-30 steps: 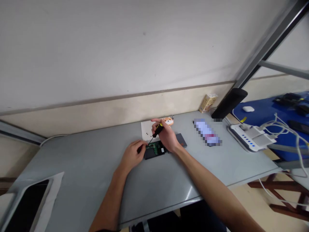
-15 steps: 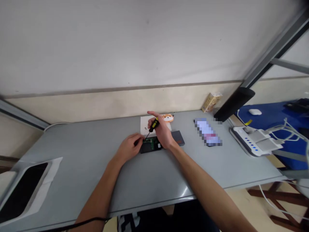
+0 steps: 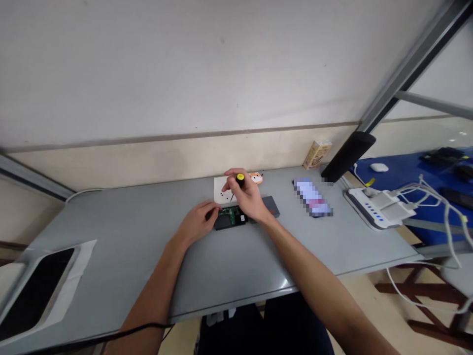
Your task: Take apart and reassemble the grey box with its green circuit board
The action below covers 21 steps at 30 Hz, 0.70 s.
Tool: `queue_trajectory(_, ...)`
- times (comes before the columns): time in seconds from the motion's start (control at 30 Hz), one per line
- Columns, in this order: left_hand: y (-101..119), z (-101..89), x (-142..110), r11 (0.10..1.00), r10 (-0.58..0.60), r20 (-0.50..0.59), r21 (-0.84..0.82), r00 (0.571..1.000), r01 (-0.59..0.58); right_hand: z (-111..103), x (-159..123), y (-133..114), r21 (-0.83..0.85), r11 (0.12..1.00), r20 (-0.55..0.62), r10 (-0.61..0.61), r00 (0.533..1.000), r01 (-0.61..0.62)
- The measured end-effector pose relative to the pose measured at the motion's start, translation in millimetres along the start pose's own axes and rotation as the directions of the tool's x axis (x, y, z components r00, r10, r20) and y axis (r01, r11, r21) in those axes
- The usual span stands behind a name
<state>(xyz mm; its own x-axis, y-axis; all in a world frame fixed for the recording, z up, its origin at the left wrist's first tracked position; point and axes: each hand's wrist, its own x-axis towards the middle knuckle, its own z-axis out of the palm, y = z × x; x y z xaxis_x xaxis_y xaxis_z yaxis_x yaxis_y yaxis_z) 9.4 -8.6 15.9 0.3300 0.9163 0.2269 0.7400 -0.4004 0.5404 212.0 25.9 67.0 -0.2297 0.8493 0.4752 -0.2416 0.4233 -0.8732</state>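
Observation:
My right hand [image 3: 250, 197] is closed around a screwdriver [image 3: 240, 179] with a black and yellow handle. Its thin shaft points down over the white paper [image 3: 220, 186], where several tiny dark screws lie. Just in front of the paper rests an open black device casing [image 3: 222, 223], with a green circuit board [image 3: 232, 214] exposed inside. My left hand [image 3: 197, 222] pinches the casing's left end, thumb and fingers together by the board's upper left corner. Partly behind my right wrist is a dark grey flat case [image 3: 271, 205].
An orange dog-face item [image 3: 256, 177] lies by the paper. To the right are a phone [image 3: 312, 197] with a blurred screen, a small carton [image 3: 317, 154], a black cylinder [image 3: 348, 156] and a power strip [image 3: 377, 209] with cables. A dark-screened tablet-like device [image 3: 39, 286] is at the left.
My right hand has lifted the screwdriver off the circuit board, and its tip now hangs over the paper with the screws. My left hand stays at the casing. The view has shifted slightly.

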Motion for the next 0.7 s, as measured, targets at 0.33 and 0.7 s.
queue_trajectory(0.33, 13.6, -19.3, -10.3, 0.992, -0.013, 0.169, -0.124, 0.986, 0.034, -104.5, -38.1, -40.8, -0.828, 0.544, 0.357, 0.323, 0.877, 0.137)
queue_trajectory(0.7, 4.3, -14.0, -12.0, 0.972, -0.126, 0.184, -0.173, 0.975, 0.158, -116.3, -21.3, -42.1, -0.841, 0.54, 0.363, 0.529, 0.767, 0.025)
